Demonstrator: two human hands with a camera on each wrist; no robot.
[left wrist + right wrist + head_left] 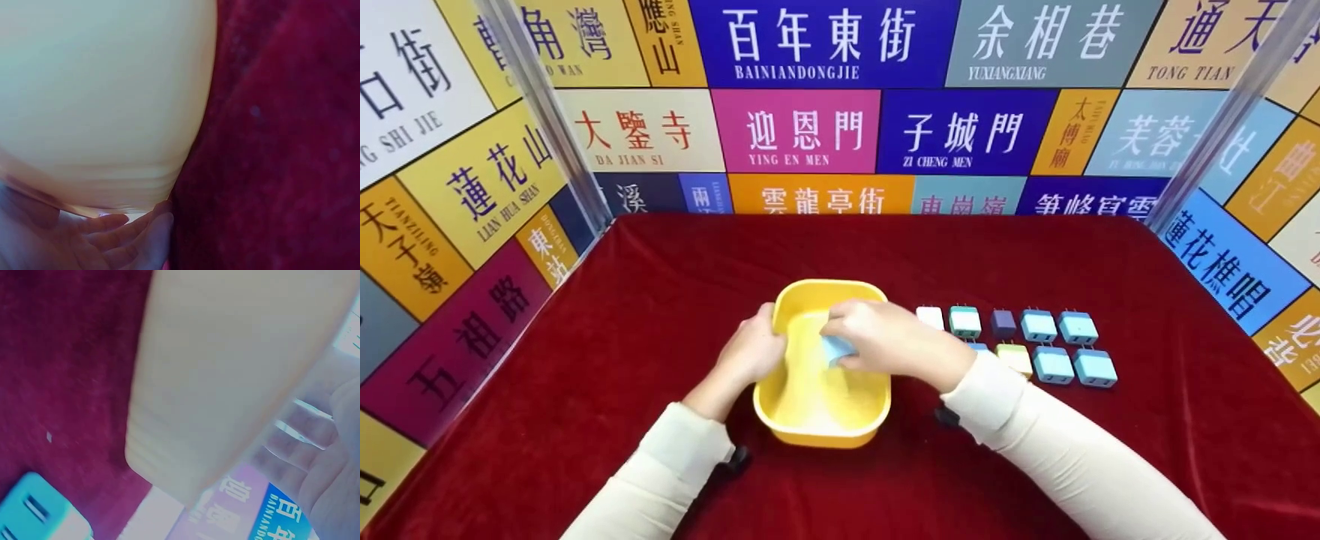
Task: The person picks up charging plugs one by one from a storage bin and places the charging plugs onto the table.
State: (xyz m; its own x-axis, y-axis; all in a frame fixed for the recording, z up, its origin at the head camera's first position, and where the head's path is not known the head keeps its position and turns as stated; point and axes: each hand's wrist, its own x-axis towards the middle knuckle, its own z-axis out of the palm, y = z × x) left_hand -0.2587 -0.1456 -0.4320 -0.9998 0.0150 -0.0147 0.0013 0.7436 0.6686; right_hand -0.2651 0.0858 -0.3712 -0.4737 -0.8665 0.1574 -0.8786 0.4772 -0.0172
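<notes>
A yellow plastic basin (825, 431) stands on the red cloth in front of me. My left hand (753, 341) grips its left side near the rim; in the left wrist view, the fingers (121, 239) lie against the basin's outer wall (107, 101). Over the inside of the basin, my right hand (877, 334) pinches a light blue charger (835, 349), partly covered by the fingers. From the right wrist, the basin wall (219, 365) hides the charger and the fingertips, while part of the right hand (315, 455) shows beyond it.
To the right of the basin, several wall chargers stand in two rows: light blue ones (1095, 367), a yellow one (1014, 358), a dark purple one (1003, 323) and a white one (929, 317). My right forearm overlaps some. Behind the table stands a sign-covered wall (802, 131).
</notes>
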